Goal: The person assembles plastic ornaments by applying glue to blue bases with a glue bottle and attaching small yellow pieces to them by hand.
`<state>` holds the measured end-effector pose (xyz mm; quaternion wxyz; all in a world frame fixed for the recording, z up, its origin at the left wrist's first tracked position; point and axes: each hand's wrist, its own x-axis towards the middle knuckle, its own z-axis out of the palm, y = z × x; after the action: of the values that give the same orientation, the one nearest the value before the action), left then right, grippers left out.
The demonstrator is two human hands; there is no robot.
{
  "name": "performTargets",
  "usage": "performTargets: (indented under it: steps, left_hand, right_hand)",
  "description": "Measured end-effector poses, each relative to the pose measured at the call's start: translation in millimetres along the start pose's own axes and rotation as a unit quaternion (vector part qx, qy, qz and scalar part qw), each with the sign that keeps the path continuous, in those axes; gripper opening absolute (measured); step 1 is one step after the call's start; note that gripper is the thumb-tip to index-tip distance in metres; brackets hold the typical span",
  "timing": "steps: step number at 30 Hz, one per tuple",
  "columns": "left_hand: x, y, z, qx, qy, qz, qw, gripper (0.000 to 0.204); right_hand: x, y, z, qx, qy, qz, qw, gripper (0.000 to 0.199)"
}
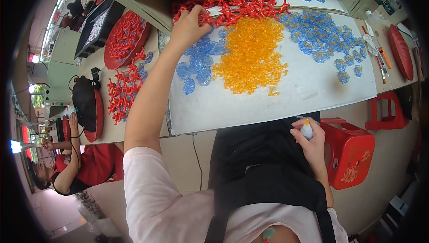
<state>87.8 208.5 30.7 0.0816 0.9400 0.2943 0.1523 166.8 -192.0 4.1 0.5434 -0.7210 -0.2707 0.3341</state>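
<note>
My left hand (190, 28) reaches to the far side of the work surface, at the edge of a heap of small shiny red figures (243, 4). Its fingers are bent around one red figure (205, 18), partly hidden by them. Close to my body, past the near table edge, my right hand (314, 142) is wrapped round a small white squeeze bottle (306, 130) with a yellow tip pointing up. Between the hands lie a pile of clear orange pieces (250, 55), clear blue pieces (201, 59) on the left and blue pieces with yellowish centres (319, 33) on the right.
White paper (268, 109) covers the table. Tools (382, 59) and a dark red tray (400, 51) lie at right; red stools (351, 156) stand below. At left are a red tray of figures (126, 39), loose red figures (123, 91) and a co-worker (85, 167) at the same bench.
</note>
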Motion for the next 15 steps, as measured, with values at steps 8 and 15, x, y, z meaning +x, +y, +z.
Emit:
performTargets:
  steps: [8,15]
  left_hand:
    - [7,-3,-5,-0.061,0.008,0.018,0.998,0.029]
    - [50,18,-62,-0.042,0.072,-0.097,0.992,0.040]
  right_hand:
    - [-2,1,0,-0.004,-0.008,0.008,1.000,0.013]
    - [0,12,-3,0.010,0.015,0.021,1.000,0.012]
